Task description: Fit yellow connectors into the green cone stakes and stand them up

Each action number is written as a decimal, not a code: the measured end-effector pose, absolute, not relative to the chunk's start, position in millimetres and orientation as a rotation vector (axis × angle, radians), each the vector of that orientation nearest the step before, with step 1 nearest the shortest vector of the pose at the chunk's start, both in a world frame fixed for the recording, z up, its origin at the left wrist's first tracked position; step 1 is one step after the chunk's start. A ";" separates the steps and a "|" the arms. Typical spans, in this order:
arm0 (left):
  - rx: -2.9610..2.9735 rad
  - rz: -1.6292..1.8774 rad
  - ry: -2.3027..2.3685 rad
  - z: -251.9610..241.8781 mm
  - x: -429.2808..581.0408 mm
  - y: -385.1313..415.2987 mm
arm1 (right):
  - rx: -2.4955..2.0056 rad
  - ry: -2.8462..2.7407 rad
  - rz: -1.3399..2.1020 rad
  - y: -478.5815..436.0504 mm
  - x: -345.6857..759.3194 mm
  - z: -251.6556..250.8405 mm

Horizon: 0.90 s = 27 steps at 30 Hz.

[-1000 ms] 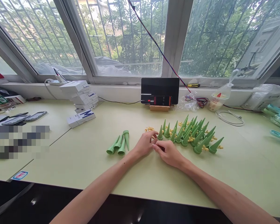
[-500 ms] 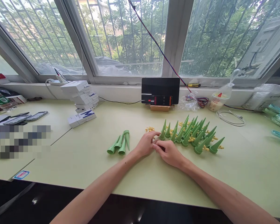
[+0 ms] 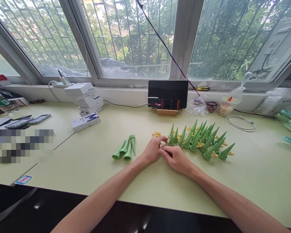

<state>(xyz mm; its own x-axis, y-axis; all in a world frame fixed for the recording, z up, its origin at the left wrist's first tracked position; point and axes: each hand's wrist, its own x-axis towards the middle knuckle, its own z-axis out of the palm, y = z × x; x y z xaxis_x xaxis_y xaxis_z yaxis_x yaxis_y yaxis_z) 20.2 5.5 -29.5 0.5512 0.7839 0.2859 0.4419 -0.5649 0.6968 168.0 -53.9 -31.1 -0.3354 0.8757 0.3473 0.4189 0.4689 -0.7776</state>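
Small, steady finger movements suit the left hand [image 3: 154,149] and right hand [image 3: 177,158], close together at the frame's centre, each grip's hold hidden so I cannot tell it, sparing the tip-up green cones [image 3: 194,145] just right and the loose green cones [image 3: 124,149] centre-left.

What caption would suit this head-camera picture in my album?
Left hand and right hand close together beside a cluster of green cones and yellow pieces.
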 end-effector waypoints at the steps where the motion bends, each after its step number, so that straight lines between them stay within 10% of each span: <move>1: 2.222 0.785 0.953 -29.4 19.5 5.6 | -1.074 -1.941 0.744 -53.8 168.0 -31.0; 18: 2.414 1.182 1.704 8.0 -21.3 23.4 | -1.118 -1.942 0.689 -51.3 168.0 -34.2; 27: 2.256 0.462 2.300 12.8 -31.6 29.0 | -1.135 -1.971 0.651 -51.6 170.0 -33.4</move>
<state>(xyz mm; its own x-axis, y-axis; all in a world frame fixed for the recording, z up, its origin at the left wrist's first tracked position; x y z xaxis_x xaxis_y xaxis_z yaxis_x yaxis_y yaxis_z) -31.6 29.0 12.8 -0.0359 0.9604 0.2762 0.9926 0.0022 0.1217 170.0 -51.6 -33.4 -0.3198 0.8777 0.3570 0.4921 0.4758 -0.7290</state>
